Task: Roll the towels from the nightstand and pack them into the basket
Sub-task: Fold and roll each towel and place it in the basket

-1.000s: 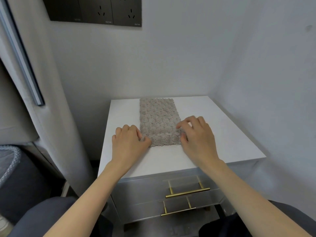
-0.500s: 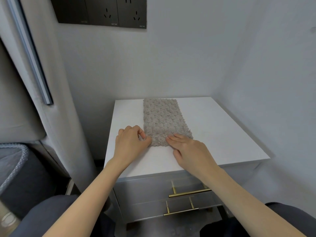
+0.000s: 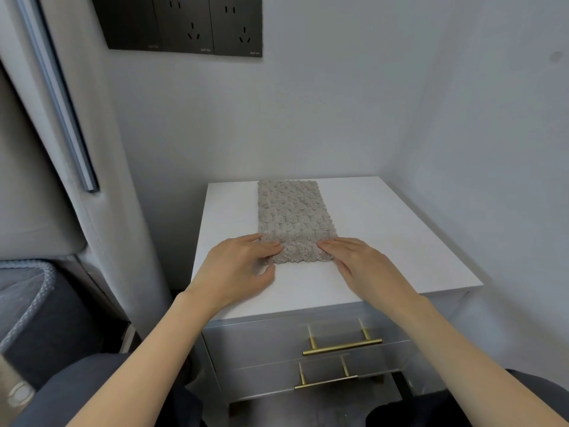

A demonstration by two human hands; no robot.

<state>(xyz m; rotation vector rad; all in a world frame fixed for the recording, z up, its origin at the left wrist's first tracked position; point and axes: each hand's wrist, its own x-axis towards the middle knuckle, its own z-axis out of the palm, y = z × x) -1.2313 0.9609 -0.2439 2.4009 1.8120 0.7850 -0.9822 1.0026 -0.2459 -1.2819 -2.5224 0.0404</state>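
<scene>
- The towel lies as a folded strip on the nightstand; only its near end is turned over.
- Your left hand pinches that end between fingers and thumb.
- Your right hand presses it with straight fingers.
- Judged remaining: most of the roll, then packing into the partly visible basket.
</scene>
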